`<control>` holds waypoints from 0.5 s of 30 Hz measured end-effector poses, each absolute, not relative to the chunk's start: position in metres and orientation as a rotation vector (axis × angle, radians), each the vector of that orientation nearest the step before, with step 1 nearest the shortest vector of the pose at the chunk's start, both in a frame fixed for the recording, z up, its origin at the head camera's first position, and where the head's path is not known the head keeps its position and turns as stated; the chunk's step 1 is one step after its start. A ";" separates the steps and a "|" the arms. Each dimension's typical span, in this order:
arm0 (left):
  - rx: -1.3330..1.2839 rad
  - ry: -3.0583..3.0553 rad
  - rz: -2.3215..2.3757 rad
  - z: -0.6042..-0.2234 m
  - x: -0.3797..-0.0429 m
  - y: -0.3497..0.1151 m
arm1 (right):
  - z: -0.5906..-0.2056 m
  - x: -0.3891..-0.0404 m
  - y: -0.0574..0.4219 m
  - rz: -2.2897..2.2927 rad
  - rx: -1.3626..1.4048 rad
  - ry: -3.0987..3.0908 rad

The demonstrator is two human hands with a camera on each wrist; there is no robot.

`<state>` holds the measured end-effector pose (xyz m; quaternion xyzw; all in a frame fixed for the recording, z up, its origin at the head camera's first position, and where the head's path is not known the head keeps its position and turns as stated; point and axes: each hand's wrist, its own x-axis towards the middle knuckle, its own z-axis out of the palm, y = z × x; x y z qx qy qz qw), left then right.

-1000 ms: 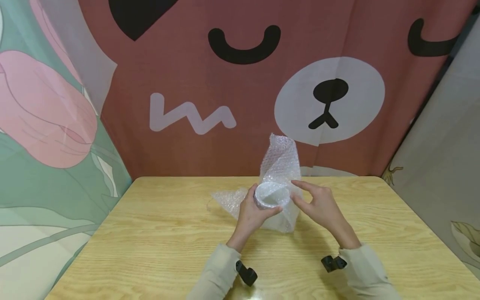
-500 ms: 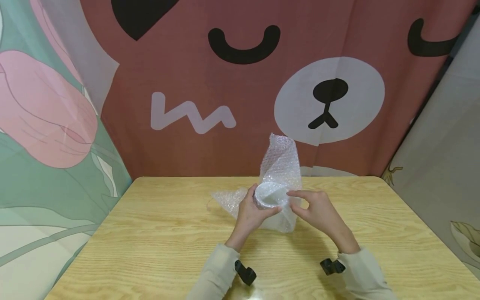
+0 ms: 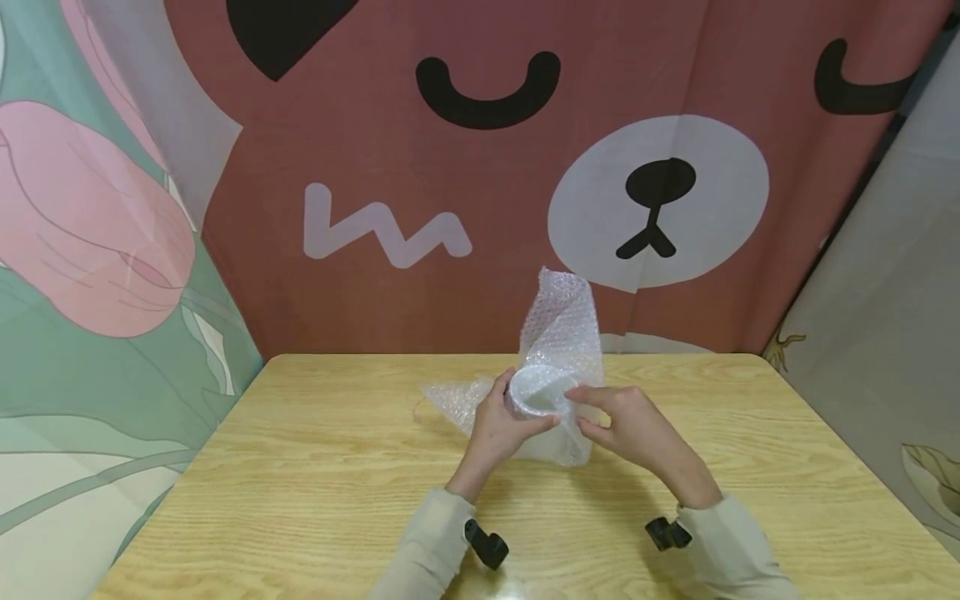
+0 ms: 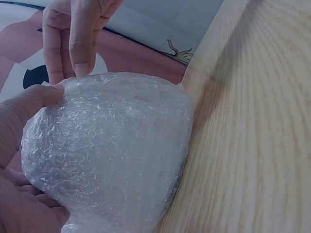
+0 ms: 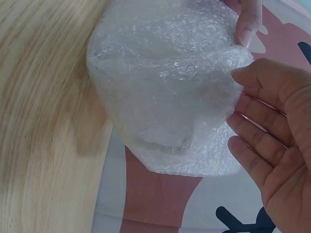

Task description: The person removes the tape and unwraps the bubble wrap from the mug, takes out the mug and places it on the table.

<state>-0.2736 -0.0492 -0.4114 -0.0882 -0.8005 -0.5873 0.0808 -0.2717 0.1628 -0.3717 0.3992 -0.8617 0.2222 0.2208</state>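
Observation:
A white, round-mouthed, cup-like thing is wrapped in bubble wrap (image 3: 562, 329); its exact kind is hidden under the layers. My left hand (image 3: 498, 425) grips its left side, thumb across the near rim and fingers round the far side. At the right edge of the mouth, my right hand (image 3: 637, 429) has its index fingertip at the inner side and its thumb on the outside, with the wrap's edge between them. In the left wrist view, the right thumb touches the wrap (image 4: 112, 145) from outside. Through the film a curved ring shows faintly in the right wrist view.
A loose tail of bubble wrap (image 3: 457, 400) sticks out to the left over the wooden table (image 3: 337, 500). A taller flap rises behind the mouth. A red printed curtain (image 3: 375, 308) hangs behind the table's far edge.
My right hand has moved left and slightly down, its index fingertip coming from above the wrap to the mouth's right edge. The left hand and the wrapped thing have barely moved.

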 end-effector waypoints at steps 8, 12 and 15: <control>-0.306 -2.389 -1.781 -0.410 -0.275 -0.053 | -0.376 -0.271 0.160 0.534 1.095 -2.369; -0.311 -2.398 -1.788 -0.410 -0.275 -0.054 | -0.376 -0.271 0.161 0.511 1.095 -2.347; -0.309 -2.403 -1.788 -0.410 -0.276 -0.054 | -0.377 -0.272 0.161 0.498 1.092 -2.322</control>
